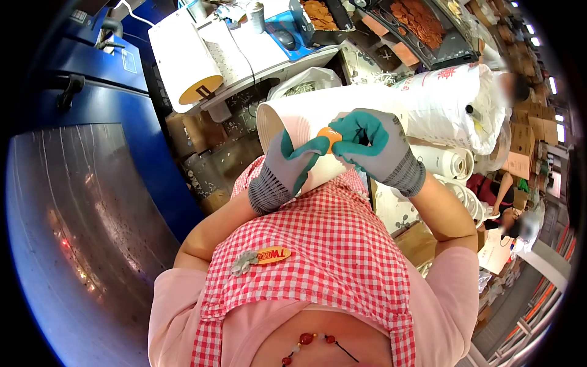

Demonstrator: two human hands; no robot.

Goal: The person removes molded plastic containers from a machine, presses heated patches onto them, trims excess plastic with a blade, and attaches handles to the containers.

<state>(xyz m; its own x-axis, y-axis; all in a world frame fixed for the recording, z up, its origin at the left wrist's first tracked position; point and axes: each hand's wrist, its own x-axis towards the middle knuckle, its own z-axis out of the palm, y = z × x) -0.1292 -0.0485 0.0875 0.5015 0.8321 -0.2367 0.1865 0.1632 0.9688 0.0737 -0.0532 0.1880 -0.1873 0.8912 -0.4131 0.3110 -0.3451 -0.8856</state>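
Observation:
Both of my hands wear grey gloves with green palms and fingertips. Between them is a small rounded orange piece (330,138) with a pale mark, its exact kind unclear. My left hand (287,164) pinches its near left side between thumb and fingers. On the other side, the fingers of my right hand (378,145) are curled and close on it too. Directly behind the hands lies a large white layered roll (275,122), its open end facing left. The gloves cover part of the roll.
A blue machine with a metal panel (79,202) stands at the left. On the white table (229,52) are a mouse (285,40) and a can (255,17). Black crate (452,52) holds reddish-brown pieces. A white sack (443,101) lies right; another person (498,196) sits beyond.

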